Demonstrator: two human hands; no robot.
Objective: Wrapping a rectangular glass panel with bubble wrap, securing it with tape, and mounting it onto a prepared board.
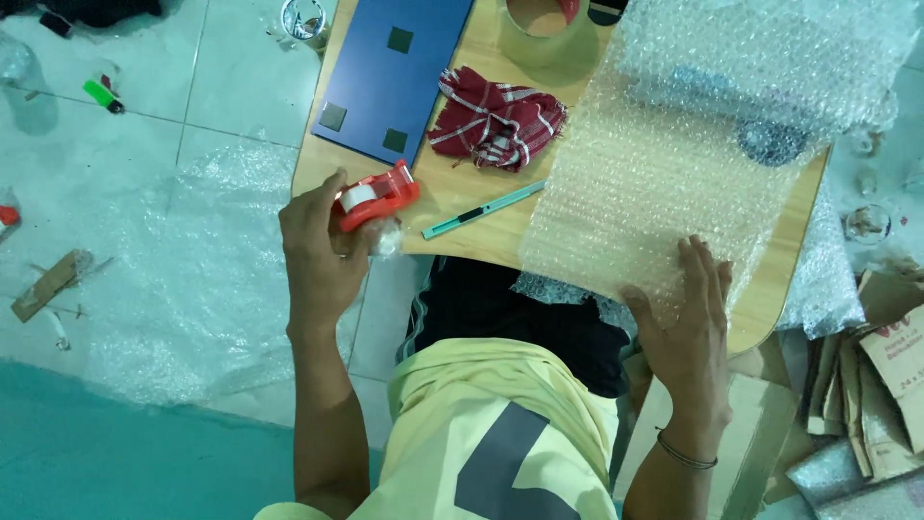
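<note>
Shirt: yellow, closest under my eyes, with my dark shorts below the table [452, 246] edge; I sit on the floor with the low wooden top pulled against my lap so both arms reach it.
Right hand [685, 306]: flat and spread, palm down on the near edge of the bubble wrap [635, 183]; nothing is pinched, the fingers just weigh the sheet down so it lies smooth and does not curl back.
Left hand [322, 252]: closed around the red tape dispenser [377, 195], lifted just off the table's left corner, its white tape end turned toward the wrap.
Bubble wrap: rolled out from the far right of the table toward me, a dark round thing showing dimly through it near the far end; what it is I cannot tell.
Cutter [484, 210]: thin teal knife lying slantwise between the dispenser and the wrap, within reach of either hand.
Cloth [496, 120]: red checked rag, bunched mid-table, apart from the wrap.
Board [393, 75]: flat blue rectangle with small dark squares, at the far left.
Tape roll [545, 31]: wide tan ring at the far edge.
Boxes [890, 385]: flattened brown cardboard with red print, stacked on the floor at my right.
Lighter [102, 95]: green, on the tiles to the left.
</note>
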